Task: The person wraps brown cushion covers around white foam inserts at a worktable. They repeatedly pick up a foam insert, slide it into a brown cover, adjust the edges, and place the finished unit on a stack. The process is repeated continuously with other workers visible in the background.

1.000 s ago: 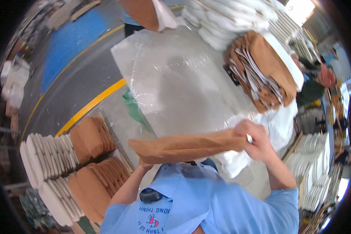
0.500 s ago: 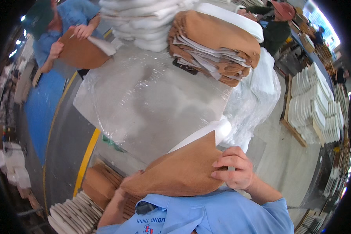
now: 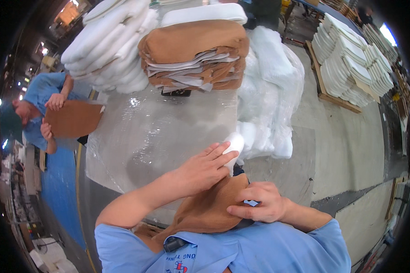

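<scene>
Close to my body is a brown fabric cover (image 3: 200, 209), its mouth facing away from me. A white foam pad (image 3: 234, 144) sticks out past that mouth. My left hand (image 3: 207, 166) reaches across from the left, its fingers laid over the pad and gripping it; its thumb is hidden. At the cover's right edge, my right hand (image 3: 262, 202) pinches the brown fabric between thumb and fingers. How far the pad reaches inside the cover cannot be seen.
Ahead lies a plastic-wrapped grey work surface (image 3: 168, 132). On its far side are a pile of brown covers (image 3: 193, 41) and stacked white pads (image 3: 109, 50). Plastic-wrapped white bundles (image 3: 271, 100) stand right of it. At left a co-worker (image 3: 45, 100) holds another brown cover.
My left hand has moved from the cover's left end to the white pad at its mouth. The brown cover has bunched up. My view has shifted, moving the piles left.
</scene>
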A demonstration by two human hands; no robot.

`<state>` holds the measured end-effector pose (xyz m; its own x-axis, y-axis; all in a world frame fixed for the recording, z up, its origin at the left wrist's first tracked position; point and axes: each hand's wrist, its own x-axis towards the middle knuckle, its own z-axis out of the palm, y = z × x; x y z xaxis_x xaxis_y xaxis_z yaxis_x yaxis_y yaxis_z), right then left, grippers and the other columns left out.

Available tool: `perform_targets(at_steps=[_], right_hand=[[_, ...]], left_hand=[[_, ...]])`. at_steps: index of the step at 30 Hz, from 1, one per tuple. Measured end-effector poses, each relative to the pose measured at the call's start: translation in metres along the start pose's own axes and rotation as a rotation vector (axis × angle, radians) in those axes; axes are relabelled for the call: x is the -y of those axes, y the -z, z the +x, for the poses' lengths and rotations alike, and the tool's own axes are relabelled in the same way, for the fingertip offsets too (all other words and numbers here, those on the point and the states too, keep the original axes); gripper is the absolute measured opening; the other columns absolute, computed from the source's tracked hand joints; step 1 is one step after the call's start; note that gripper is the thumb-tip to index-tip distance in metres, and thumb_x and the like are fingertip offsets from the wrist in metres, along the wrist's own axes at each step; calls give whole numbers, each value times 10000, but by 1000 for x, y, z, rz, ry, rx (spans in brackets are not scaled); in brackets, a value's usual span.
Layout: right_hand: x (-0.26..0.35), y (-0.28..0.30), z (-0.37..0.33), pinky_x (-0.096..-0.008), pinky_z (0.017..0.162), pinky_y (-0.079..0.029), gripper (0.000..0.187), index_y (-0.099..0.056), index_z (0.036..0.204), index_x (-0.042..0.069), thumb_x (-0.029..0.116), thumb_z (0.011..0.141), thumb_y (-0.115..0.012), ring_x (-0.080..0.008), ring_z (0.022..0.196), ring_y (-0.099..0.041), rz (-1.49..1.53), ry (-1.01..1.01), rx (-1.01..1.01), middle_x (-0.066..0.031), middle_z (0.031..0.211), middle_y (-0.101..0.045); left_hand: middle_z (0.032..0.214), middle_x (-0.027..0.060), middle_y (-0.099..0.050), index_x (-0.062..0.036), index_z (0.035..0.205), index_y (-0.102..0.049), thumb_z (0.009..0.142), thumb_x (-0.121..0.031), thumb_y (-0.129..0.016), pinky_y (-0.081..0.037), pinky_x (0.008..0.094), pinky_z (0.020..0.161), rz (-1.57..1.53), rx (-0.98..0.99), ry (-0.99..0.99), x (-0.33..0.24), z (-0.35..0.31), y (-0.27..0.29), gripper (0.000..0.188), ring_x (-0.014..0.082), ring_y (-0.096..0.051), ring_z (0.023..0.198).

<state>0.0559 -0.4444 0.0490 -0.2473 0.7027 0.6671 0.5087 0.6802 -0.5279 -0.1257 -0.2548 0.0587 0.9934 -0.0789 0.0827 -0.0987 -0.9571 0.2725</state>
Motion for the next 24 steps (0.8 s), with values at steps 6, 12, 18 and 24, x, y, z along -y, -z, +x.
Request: perform_targets(at_steps=[6,12,18,24], right_hand=[[12,7,-15,-294,601,-489,323,-756,1150,138,130,828,-768,-166,759,-603,91,4,-31,-40,1130,-626],[19,5,-13,-312,626,-507,298,-740,1135,116,150,841,-768,-186,797,-601,108,73,-17,-54,1142,-630],[22,3,-2,-326,652,-526,258,-717,1083,85,167,844,-770,-213,822,-608,114,164,-12,-79,1139,-633],[21,-1,6,-344,666,-544,243,-697,1053,41,157,851,-764,-229,816,-615,145,254,-3,-123,1145,-631]], left_hand=[[1097,118,-734,-17,1034,-751,837,-161,-690,-525,418,860,-487,475,140,14,10,29,251,292,-664,1068],[790,27,-695,-19,1150,-745,1037,-431,-551,-441,275,585,-1280,672,981,8,-4,4,468,102,-567,652],[591,-18,-526,26,1232,-698,1100,-606,-441,-281,269,465,-1471,642,1191,-13,-6,-17,695,71,-370,474],[548,-47,-436,-19,1092,-717,1117,-455,-478,-240,300,451,-1670,607,1170,-27,-9,-31,498,79,-340,454]])
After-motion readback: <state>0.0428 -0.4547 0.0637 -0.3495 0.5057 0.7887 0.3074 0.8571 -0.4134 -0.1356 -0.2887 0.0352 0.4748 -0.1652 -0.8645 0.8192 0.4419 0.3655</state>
